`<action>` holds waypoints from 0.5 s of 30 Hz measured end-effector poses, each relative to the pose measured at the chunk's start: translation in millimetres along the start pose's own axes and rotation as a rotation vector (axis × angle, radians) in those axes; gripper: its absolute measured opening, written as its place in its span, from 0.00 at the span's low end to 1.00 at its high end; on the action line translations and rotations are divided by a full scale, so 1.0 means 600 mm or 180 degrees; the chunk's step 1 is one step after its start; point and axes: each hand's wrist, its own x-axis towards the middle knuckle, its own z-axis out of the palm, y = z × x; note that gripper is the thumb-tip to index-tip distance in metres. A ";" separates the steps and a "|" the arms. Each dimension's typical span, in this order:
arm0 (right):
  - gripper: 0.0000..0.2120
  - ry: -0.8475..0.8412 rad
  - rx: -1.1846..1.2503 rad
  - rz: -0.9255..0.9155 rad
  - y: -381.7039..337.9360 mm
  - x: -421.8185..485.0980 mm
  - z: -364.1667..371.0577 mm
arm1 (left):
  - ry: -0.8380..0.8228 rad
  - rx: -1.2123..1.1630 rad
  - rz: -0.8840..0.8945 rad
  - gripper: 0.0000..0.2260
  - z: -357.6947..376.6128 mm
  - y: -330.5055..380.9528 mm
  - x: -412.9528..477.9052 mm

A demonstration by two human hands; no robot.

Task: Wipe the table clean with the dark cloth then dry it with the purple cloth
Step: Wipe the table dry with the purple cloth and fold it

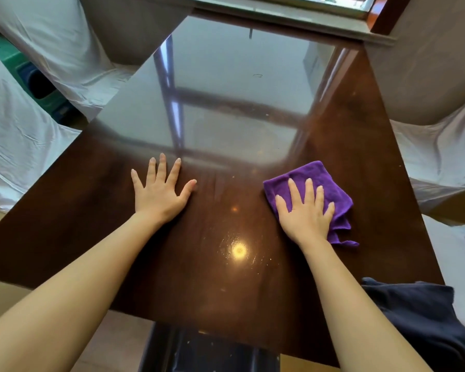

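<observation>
The table point(226, 277) is dark, glossy wood (a window reflects in its far half). The right hand point(305, 213) lies flat, fingers spread, pressing the purple cloth point(309, 174) onto the table's right side. The left hand point(160, 193) rests spread and bare at mid-table. The dark cloth point(424, 315) lies crumpled at the table's near right corner.
</observation>
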 end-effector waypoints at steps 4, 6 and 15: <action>0.29 0.0009 -0.0039 0.0120 -0.013 -0.025 0.009 | -0.0001 0.0006 0.0059 0.36 -0.001 -0.022 -0.030; 0.29 -0.0009 -0.0062 0.0189 -0.025 -0.031 0.012 | 0.0035 0.0069 0.0089 0.36 -0.001 -0.045 -0.046; 0.28 -0.0029 -0.0073 0.0228 -0.133 -0.026 0.024 | 0.0040 0.0114 0.0206 0.36 -0.005 -0.076 -0.074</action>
